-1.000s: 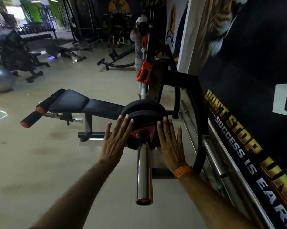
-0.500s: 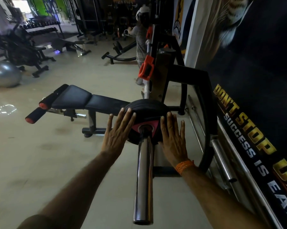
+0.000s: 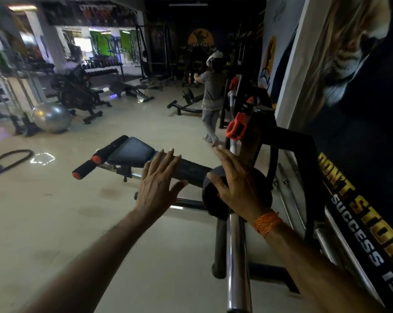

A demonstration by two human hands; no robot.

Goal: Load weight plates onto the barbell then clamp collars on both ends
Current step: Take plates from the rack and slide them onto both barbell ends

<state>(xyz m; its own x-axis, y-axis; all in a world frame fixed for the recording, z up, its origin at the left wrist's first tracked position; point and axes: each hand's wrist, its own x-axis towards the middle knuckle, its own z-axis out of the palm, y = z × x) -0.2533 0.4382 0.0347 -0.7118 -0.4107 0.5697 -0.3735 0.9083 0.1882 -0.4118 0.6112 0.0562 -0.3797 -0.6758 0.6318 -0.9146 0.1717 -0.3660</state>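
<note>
The plate [image 3: 210, 195] sits on the bar [image 3: 238, 256] sleeve, pushed well inboard, with a long bare stretch of chrome sleeve between it and the near end of the bar. The plate is black; most of its face is hidden behind the right hand.

The right hand [image 3: 238, 186] is spread flat, fingers extended, in front of the plate. Whether the palm touches the plate cannot be told. It grips nothing. The left hand [image 3: 158, 184] is likewise flat and empty, clear of the plate to its left, over the bench [image 3: 132, 152].

An orange collar [image 3: 235, 129] hangs on the rack [image 3: 288, 141] beyond the plate, not on the bar.

Status, as judged:
- Near end: one plate appears loaded and seated.
- Near-end collar: not fitted; the sleeve outboard of the plate is bare.
- Far end: not visible; state unknown.

Remaining work is likely any further plates, then both collars. A person [image 3: 210, 96] stands beyond the rack.
</note>
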